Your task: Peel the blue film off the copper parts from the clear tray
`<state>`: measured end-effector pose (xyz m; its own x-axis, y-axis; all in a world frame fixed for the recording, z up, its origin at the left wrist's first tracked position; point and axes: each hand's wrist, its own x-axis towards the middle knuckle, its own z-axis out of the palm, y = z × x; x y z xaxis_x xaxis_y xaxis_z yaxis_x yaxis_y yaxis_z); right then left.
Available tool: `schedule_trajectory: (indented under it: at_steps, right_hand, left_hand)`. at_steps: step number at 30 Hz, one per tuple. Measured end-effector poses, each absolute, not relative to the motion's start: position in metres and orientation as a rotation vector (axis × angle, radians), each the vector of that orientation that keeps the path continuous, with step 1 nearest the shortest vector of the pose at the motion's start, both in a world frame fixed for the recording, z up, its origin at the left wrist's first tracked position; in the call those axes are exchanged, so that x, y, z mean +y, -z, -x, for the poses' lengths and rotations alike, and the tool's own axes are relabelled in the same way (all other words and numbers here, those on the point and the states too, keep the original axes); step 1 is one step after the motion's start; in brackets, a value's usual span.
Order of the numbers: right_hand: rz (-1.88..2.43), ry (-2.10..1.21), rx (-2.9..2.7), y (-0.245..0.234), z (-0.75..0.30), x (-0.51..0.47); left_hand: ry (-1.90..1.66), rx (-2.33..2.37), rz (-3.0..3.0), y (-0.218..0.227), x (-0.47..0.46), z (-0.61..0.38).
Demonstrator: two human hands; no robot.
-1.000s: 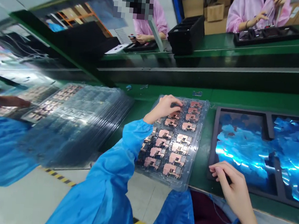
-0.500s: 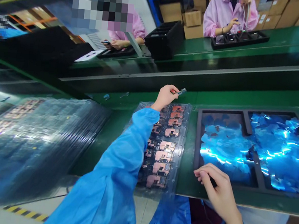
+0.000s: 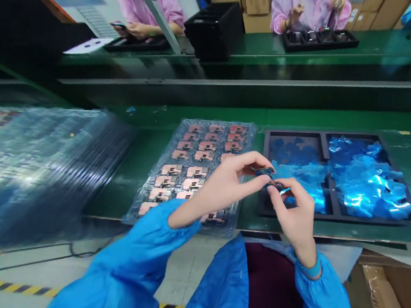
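Left hand [image 3: 220, 189], right hand [image 3: 293, 214], pinching small dark board [image 3: 270, 179], long axis slanting down rightward

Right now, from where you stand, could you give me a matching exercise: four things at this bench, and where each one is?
Things:
1. Small dark component
2. Copper-coloured parts
3. Shiny blue film
4. Cardboard box

Places:
A. Below the front edge of the green bench
B. In a black tray
C. Between the left hand and right hand
D. In a clear plastic tray

Pairs: 1-C, 2-D, 3-B, 4-A
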<state>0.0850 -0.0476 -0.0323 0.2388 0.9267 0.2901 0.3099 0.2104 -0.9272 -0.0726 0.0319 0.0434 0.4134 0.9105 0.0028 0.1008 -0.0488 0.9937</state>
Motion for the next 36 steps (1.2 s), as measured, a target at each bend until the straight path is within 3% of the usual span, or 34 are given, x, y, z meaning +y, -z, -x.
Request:
schedule_trajectory:
  at_steps: [4,8,11,27,36]
  right_hand:
    - [1.342,-0.818,-1.213,0.045,-0.081,-0.060]
    - [1.394,-0.666,-1.314,0.045,-0.088,-0.065]
    - [1.344,-0.534,-1.331,0.036,-0.097,-0.061]
    - [1.290,-0.613,-1.372,0.044,-0.099,-0.056]
    - [1.397,-0.345,-1.488,0.049,-0.096,-0.055]
  left_hand:
    - [-0.992,0.929,-1.313,-0.005,-0.001,0.065]
    - [-1.080,1.014,-1.351,0.019,-0.014,0.063]
    - [-1.048,1.029,-1.448,0.019,-0.019,0.063]
    - [-0.895,1.068,-1.668,0.029,-0.021,0.067]
    - [-0.957,1.072,-1.565,0.043,-0.022,0.064]
